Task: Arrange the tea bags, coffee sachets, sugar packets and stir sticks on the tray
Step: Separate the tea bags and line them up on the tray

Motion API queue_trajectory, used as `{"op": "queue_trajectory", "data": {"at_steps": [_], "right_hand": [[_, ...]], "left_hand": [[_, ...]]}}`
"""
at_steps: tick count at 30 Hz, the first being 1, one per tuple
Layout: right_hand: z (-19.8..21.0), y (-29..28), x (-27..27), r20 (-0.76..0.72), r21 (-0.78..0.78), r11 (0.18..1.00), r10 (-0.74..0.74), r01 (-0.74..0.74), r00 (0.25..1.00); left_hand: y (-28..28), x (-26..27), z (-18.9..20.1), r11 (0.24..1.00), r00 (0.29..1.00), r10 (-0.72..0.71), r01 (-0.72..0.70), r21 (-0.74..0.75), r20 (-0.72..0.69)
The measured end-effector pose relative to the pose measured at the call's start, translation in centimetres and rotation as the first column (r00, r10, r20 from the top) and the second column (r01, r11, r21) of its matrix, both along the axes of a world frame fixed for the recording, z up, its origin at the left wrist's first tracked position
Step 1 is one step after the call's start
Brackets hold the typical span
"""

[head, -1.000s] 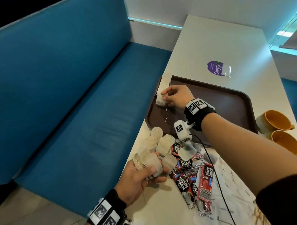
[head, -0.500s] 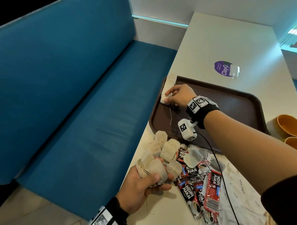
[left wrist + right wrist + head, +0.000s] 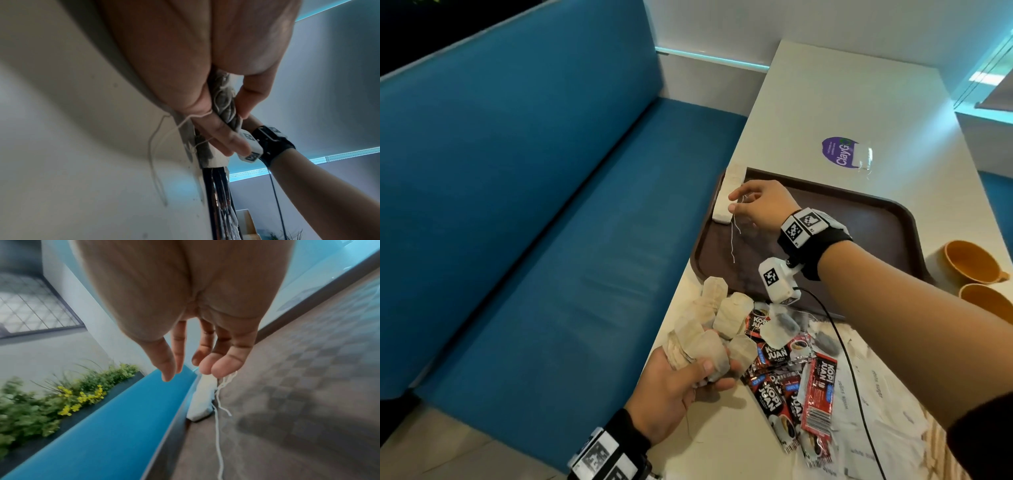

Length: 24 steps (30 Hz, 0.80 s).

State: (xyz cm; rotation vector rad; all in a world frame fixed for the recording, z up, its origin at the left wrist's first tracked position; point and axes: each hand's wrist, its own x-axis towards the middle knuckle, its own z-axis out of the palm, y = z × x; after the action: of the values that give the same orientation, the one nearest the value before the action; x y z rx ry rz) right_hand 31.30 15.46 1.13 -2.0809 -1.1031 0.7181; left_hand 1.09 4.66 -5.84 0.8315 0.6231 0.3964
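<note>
A dark brown tray (image 3: 859, 233) lies on the white table. White tea bags (image 3: 726, 205) lie in a row along its left rim, and a loose string trails onto the tray floor. My right hand (image 3: 733, 202) hovers just beside them with relaxed fingers and holds nothing. In the right wrist view the right hand (image 3: 185, 371) is open above the nearest tea bag (image 3: 202, 400). My left hand (image 3: 709, 373) grips a bunch of tea bags (image 3: 709, 342) at the table's near left edge. The left wrist view shows its fingers (image 3: 226, 138) and thumb clamped round the bags (image 3: 223, 100).
Red and black coffee sachets (image 3: 774, 394) lie heaped right of my left hand, with white sugar packets (image 3: 876, 411) beyond them. Two orange cups (image 3: 969, 263) stand right of the tray. A purple sticker (image 3: 840, 152) is behind it. The blue bench (image 3: 551, 240) runs along the left.
My right hand has let go of the tea bag it was setting against the tray's left rim and its fingers have spread. The left hand keeps its bunch.
</note>
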Motion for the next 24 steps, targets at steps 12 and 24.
{"op": "queue_trajectory", "data": {"at_steps": [12,24], "right_hand": [[5.2,-13.6,-8.6,-0.168,0.131,0.988,0.105,-0.083,0.98],[-0.6,-21.1,-14.2,-0.414,0.09,0.995,-0.006,0.048,0.91]], "left_hand": [[-0.4,0.1,0.6,0.998,0.998,0.06,-0.06,0.011,-0.008],[-0.9,-0.3,1.3,0.999,0.996,0.0,-0.003,0.038,0.089]]}}
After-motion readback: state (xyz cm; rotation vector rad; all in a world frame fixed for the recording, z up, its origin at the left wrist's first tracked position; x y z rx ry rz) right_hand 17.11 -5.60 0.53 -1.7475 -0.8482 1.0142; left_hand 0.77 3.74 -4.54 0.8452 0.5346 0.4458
